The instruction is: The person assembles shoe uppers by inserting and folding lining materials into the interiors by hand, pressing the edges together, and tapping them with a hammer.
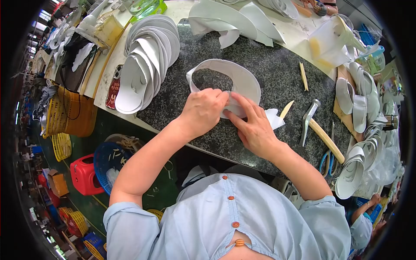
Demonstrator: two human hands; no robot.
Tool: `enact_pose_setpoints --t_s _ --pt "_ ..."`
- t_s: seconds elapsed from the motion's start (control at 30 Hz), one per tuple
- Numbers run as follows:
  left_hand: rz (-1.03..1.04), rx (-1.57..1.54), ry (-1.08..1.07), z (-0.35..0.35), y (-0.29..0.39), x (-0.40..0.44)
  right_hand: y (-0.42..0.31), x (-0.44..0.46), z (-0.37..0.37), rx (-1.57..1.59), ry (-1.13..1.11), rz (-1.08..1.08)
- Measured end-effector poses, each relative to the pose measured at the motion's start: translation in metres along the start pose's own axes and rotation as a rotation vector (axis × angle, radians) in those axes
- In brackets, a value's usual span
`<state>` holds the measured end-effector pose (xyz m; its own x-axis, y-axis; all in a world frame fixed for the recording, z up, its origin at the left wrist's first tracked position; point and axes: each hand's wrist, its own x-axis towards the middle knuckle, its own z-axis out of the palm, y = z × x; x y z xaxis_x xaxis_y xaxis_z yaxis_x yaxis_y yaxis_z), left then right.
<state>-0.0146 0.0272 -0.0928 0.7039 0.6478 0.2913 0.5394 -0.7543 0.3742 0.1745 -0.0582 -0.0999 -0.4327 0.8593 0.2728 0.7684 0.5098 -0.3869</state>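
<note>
A white shoe upper (248,82), curved into an open loop, lies on the dark speckled slab (277,69) in front of me. My left hand (203,110) is closed on its near edge, fingers curled and knuckles up. Close beside it, my right hand (255,128) pinches the same edge between thumb and fingers. Both sets of fingertips almost meet there, and what lies between them is hidden. Just right of my right hand sits a small white scrap (273,119), with a pale pointed stick (287,108) against it.
A stack of white uppers (149,60) stands at left beside a phone (113,89). At right lie a hammer (323,135), blue-handled scissors (327,162), another pale stick (303,77) and more white uppers (353,169). White sheets (229,21) cover the slab's far edge.
</note>
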Motion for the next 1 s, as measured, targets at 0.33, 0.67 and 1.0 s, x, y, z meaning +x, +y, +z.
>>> enact_pose_setpoints --t_s 0.33,0.67,1.0 --pt "-0.086 0.011 0.0 0.001 -0.005 0.01 0.004 0.002 -0.005 -0.015 -0.083 0.0" --pt "0.166 0.006 0.09 0.0 -0.002 -0.022 0.014 0.008 -0.018 0.091 -0.092 -0.05" --pt "0.279 0.198 0.046 0.002 0.002 -0.043 0.005 0.012 0.001 0.02 -0.023 -0.135"
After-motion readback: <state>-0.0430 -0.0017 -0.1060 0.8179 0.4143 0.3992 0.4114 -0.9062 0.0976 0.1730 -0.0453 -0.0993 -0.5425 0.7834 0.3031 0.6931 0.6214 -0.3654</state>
